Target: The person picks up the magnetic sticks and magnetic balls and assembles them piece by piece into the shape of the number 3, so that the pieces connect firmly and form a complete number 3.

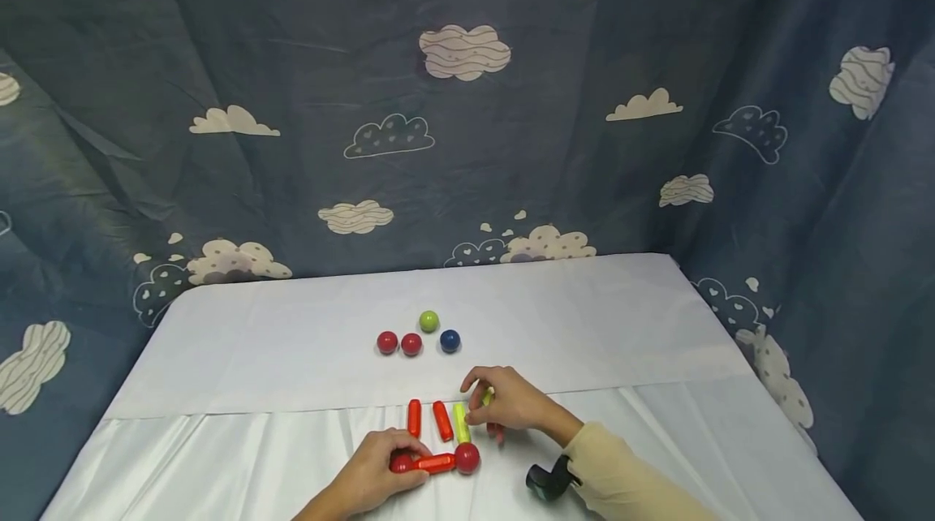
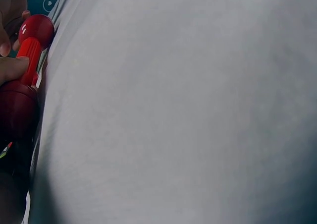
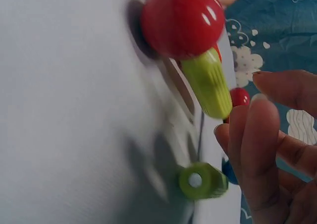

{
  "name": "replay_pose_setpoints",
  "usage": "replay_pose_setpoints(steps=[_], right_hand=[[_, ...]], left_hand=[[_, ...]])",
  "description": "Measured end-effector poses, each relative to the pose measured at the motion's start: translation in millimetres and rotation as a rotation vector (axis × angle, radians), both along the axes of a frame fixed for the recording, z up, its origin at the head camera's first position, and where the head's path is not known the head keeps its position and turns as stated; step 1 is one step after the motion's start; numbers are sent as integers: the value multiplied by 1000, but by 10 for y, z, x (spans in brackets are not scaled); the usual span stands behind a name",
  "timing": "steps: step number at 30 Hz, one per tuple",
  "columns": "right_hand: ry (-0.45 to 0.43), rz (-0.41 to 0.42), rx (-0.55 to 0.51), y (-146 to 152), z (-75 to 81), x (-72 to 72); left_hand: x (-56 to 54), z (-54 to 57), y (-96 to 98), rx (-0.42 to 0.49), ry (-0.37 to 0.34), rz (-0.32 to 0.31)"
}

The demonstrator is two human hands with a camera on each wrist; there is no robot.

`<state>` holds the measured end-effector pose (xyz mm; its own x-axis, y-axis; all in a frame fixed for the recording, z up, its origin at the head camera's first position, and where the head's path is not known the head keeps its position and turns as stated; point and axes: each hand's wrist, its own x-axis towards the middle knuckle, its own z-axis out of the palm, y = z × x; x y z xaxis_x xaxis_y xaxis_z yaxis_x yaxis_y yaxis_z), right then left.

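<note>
My left hand [image 1: 376, 468] grips a red rod [image 1: 436, 463] that joins two red balls, its thumb across the rod in the left wrist view. One ball sits partly under the fingers; the other red ball [image 1: 467, 458] is at the rod's right end. A yellow-green rod [image 3: 207, 85] sticks out from that ball. Just right of this rod hovers my right hand [image 1: 507, 399], fingers loosely bent and holding nothing. Below its fingers in the right wrist view lies a second yellow-green rod [image 3: 203, 181], mostly hidden by the hand in the head view.
Two loose red rods [image 1: 442, 421] lie beyond the left hand. Farther back on the white cloth stand two red balls [image 1: 411, 344], a green ball [image 1: 428, 321] and a blue ball [image 1: 450, 341]. A dark curtain [image 1: 292, 164] with clouds hangs behind.
</note>
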<state>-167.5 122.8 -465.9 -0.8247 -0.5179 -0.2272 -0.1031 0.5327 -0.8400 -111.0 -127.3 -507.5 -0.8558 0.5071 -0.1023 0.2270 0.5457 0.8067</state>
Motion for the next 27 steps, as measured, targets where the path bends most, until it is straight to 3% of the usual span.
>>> replay_pose_setpoints(steps=[5, 12, 21, 27], right_hand=[[25, -13, 22, 21, 33, -166], [37, -98, 48, 88, 97, -457], [51, -69, 37, 10, 72, -772], [39, -98, 66, -80, 40, -937]], left_hand=[[-6, 8, -1, -10, 14, 10], [17, 6, 14, -7, -13, 6], [5, 2, 8, 0, -15, -3], [4, 21, 22, -17, -58, 13]])
